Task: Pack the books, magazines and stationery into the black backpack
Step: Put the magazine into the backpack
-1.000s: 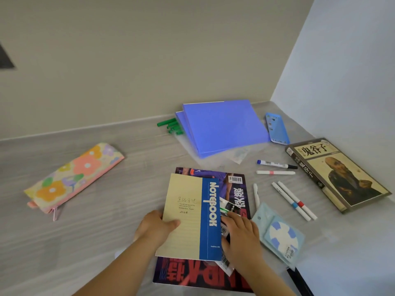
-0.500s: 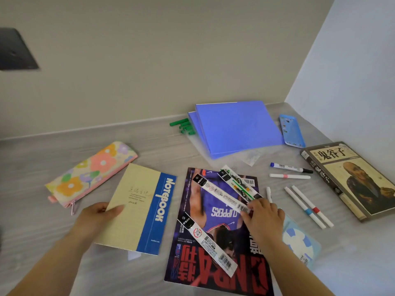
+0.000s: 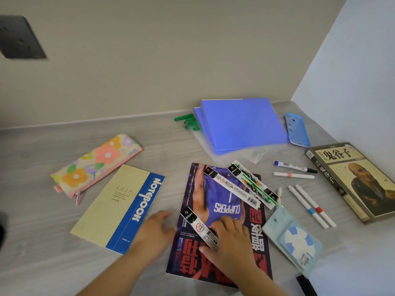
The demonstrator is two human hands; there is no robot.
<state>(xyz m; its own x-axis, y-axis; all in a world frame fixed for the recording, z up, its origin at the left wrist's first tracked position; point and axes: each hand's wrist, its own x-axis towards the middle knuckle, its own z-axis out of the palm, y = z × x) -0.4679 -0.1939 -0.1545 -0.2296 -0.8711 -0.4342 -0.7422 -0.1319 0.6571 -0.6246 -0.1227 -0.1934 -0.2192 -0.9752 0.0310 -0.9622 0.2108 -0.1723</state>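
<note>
Right hand (image 3: pixel 232 246) lies palm down on the near half of the magazine (image 3: pixel 226 208), covering the near end of a pen refill pack (image 3: pixel 195 223). The thumb is on one side of the pack and the fingers on the other; I cannot tell whether it pinches or only presses. That pack's long axis slants from the hand toward the magazine's far left corner.

Left hand (image 3: pixel 158 229) is loose and spread, holding nothing, at the magazine's left edge. It is blurred.

The magazine lies flat, long axis running near to far, with its print upside down to me. Two more refill packs (image 3: pixel 233 189) cross its far right corner on a slant.

The notebook (image 3: pixel 119 206) is left of the magazine, flat, blue spine on the right, tilted near-left to far-right. The flowered pencil case (image 3: pixel 96 165) is just beyond it.

Markers (image 3: pixel 295 166) and a book (image 3: pixel 359 180) lie toward the right edge of the desk (image 3: pixel 171 146). Blue pads (image 3: pixel 241 122) sit near its far right corner.
</note>
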